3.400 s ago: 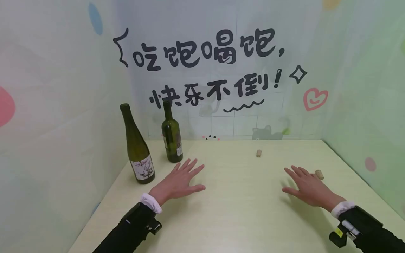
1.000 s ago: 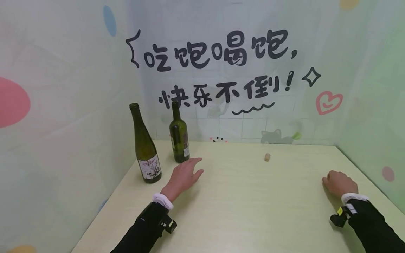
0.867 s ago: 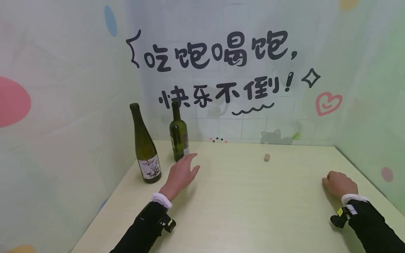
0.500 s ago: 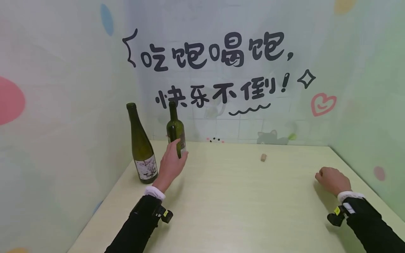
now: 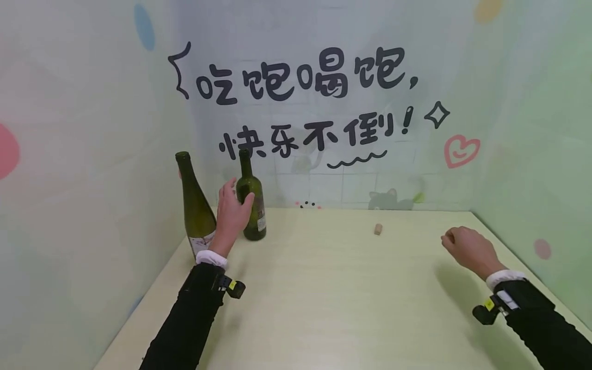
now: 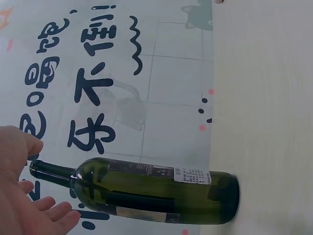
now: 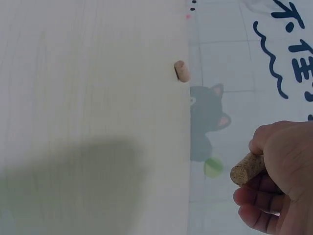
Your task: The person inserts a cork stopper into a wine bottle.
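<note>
A dark green wine bottle [image 5: 252, 223] stands upright at the back left of the table. My left hand [image 5: 233, 213] is in front of it with thumb and fingers spread apart; in the left wrist view the fingers are close to the bottle's neck [image 6: 51, 171], and no grip on it shows. A taller green bottle [image 5: 194, 205] with a pale flowered label stands to the left, its lower part partly behind my left wrist. Above the right side of the table, my right hand [image 5: 472, 250] pinches a cork [image 7: 244, 171], which the head view hides.
A second cork [image 5: 378, 229] stands or lies near the table's back edge, right of the middle. The pale wooden table [image 5: 333, 293] is closed in by a printed back wall [image 5: 296, 180] and side walls on the left and right.
My right hand has taken the cork at the right from the table and lifted it. My left hand has moved forward and up from the table to the dark green wine bottle.
</note>
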The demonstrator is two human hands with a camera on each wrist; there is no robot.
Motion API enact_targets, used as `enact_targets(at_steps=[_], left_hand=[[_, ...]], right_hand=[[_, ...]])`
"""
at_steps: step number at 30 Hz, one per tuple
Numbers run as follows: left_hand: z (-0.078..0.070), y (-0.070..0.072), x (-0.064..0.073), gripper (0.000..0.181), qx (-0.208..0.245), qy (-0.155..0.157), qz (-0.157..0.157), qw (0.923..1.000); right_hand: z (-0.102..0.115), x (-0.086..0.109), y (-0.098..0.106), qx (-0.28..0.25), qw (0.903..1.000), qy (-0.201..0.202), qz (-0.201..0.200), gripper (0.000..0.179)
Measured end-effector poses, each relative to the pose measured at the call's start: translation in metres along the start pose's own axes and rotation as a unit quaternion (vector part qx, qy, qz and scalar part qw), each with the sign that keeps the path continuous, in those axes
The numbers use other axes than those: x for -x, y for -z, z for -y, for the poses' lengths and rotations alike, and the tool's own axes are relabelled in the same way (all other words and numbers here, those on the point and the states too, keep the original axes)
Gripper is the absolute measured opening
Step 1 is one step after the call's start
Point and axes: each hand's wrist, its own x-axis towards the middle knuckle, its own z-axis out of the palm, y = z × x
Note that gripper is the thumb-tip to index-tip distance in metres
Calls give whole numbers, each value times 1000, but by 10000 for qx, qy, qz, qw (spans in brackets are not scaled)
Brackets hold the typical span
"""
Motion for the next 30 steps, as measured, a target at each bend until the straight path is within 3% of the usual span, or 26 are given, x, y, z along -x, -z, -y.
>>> enact_targets(at_steps=[9,22,30], left_hand=[[-12,1,-24,69,232,200,-41,9995],[5,-14,-56,74,786,368,-294,9958],[14,-21,-65,78,856,571,-133,9946]], right_hand=[[34,-1,20,-169,9983,333,-446,21],[80,1,41,-358,9940,657,-795,21],[102,9,47,-534,9910,817,-915,17]])
